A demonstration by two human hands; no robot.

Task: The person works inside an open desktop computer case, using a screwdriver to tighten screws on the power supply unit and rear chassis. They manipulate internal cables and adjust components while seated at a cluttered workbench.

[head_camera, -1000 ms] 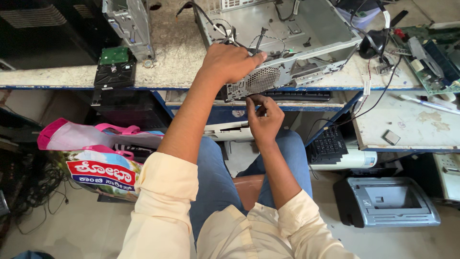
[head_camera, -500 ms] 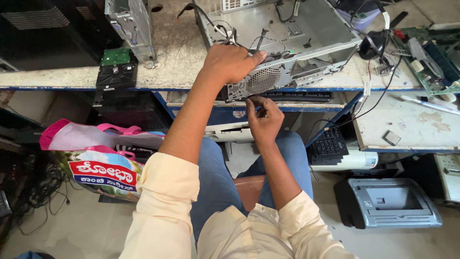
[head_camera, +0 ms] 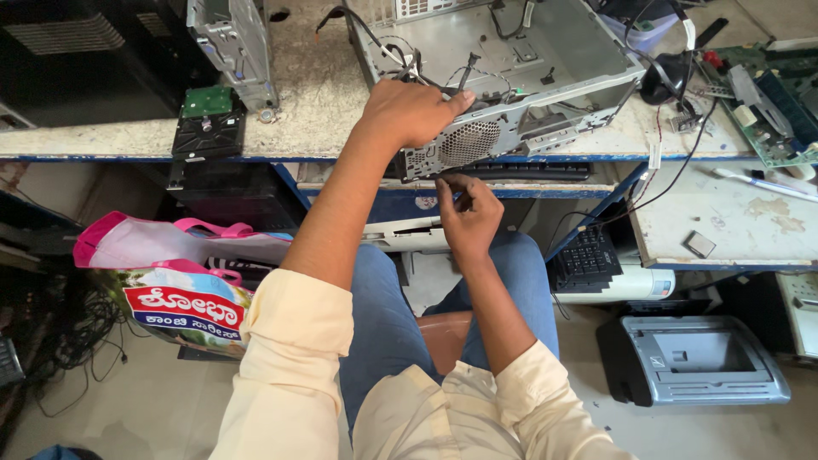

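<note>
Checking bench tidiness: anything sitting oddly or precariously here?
Yes. The open computer case sits askew, its vented end overhanging the workbench edge, steadied by the left hand; loose cables trail over its rim.

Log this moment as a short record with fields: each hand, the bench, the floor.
left hand: gripping the edge of the open computer case
right hand: at the case's grille side, pinching something small; cannot tell what
bench: hard drive, circuit board, cables
floor: printer, pink-handled bag
</note>
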